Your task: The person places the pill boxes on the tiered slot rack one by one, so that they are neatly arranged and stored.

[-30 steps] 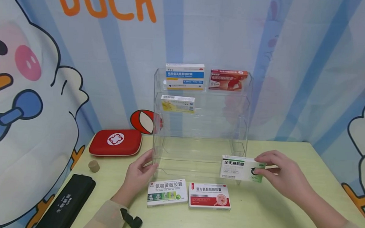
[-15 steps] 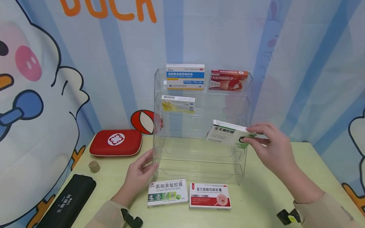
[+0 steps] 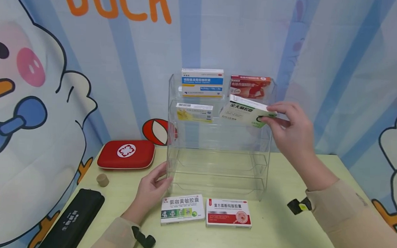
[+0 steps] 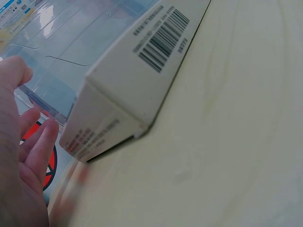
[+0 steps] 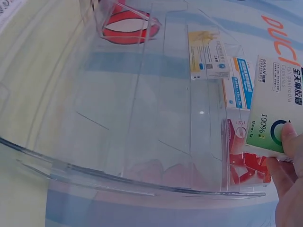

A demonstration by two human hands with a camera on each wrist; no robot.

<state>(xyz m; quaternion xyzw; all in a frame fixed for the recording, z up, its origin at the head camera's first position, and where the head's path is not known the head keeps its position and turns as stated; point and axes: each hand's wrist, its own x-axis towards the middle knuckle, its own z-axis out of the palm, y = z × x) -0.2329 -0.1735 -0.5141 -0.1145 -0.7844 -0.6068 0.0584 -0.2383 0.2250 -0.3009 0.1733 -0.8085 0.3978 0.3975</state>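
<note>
My right hand (image 3: 291,131) pinches a white and green medicine box (image 3: 246,111) by its right end, thumb in front. The box is tilted, held before the second tier of a clear acrylic display rack (image 3: 216,181), right of a yellow and white box (image 3: 194,113). In the right wrist view, the held medicine box (image 5: 274,104) shows its green end by the thumb. My left hand (image 3: 153,188) holds the rack's lower left side edge; in the left wrist view thumb and fingers (image 4: 41,146) lie on either side of the panel.
The top tier bears a blue and white box (image 3: 202,84) and a red box (image 3: 249,87). Before the rack lie a white-green box (image 3: 182,210) and a red-white box (image 3: 228,213). At left are a red case (image 3: 126,155), a small cork (image 3: 102,180) and a black case (image 3: 72,220).
My right hand has lifted the white and green box from the rack's lower right up to the second tier, tilting it on the way. The left hand stays in place.
</note>
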